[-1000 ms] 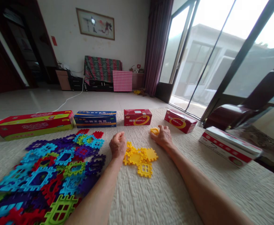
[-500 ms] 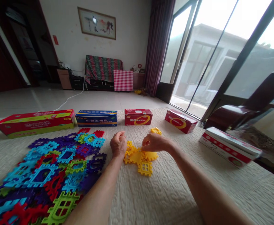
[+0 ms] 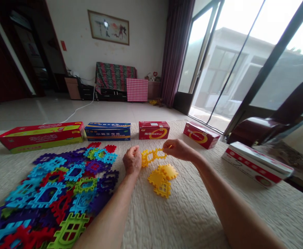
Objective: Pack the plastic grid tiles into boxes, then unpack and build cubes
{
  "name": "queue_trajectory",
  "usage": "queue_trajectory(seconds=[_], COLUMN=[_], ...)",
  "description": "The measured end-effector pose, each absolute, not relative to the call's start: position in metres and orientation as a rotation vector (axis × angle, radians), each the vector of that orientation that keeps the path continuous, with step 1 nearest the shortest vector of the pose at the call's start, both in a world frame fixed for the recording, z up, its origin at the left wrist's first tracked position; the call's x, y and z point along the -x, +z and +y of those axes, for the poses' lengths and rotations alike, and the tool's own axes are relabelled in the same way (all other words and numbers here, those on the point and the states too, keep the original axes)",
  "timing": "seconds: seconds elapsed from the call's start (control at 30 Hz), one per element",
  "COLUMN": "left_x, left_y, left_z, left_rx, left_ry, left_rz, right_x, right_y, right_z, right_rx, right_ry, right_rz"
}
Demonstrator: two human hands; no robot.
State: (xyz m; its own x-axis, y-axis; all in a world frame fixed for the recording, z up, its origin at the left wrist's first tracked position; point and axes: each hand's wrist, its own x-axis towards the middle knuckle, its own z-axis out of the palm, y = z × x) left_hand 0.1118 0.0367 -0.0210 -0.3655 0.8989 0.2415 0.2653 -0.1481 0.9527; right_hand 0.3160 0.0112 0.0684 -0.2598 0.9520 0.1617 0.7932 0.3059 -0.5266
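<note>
My right hand (image 3: 177, 150) pinches the right edge of a yellow plastic window-frame piece (image 3: 151, 156) and holds it just above the cream quilted cloth (image 3: 182, 214). My left hand (image 3: 132, 163) is curled into a fist at the piece's left end; whether it grips that end cannot be told. Below them lie three more yellow interlocking pieces (image 3: 163, 178) in a small cluster on the cloth.
A large heap of blue, purple, red and green interlocking pieces (image 3: 60, 190) covers the left. Boxes line the far edge: a long red one (image 3: 39, 136), a blue one (image 3: 107, 131), two red ones (image 3: 153, 130) (image 3: 200, 135), and a white-red one (image 3: 257, 164) at right.
My right hand came back from the far yellow piece to the cluster, then lifted a yellow frame piece up off the cloth. My left fist stayed in place.
</note>
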Motion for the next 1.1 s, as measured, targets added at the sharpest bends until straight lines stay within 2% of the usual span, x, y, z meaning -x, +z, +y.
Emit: queue_trajectory(seconds=[0.2,0.33,0.5,0.63,0.83,1.1], left_x=[-0.112,-0.112,-0.112,-0.113,-0.112,-0.111], left_y=[-0.014,-0.013,-0.011,-0.011,-0.014,-0.014], left_z=[0.032,0.032,0.031,0.031,0.033,0.032], left_rx=[-1.346,-1.341,-1.349,-1.373,-1.379,-1.364], left_ry=[1.54,1.526,1.535,1.534,1.522,1.505], left_rz=[1.636,1.645,1.655,1.661,1.66,1.661], right_x=[-0.31,-0.312,-0.309,-0.294,-0.275,-0.303], right_y=[0.062,0.057,0.058,0.054,0.038,0.049], right_z=[0.013,0.013,0.007,0.001,0.001,0.018], right_rx=[1.532,1.699,1.896,2.001,2.061,1.979], right_ry=[0.13,0.161,0.26,0.219,0.162,0.063], right_rz=[-2.231,-2.361,-2.306,-2.253,-2.141,-1.849])
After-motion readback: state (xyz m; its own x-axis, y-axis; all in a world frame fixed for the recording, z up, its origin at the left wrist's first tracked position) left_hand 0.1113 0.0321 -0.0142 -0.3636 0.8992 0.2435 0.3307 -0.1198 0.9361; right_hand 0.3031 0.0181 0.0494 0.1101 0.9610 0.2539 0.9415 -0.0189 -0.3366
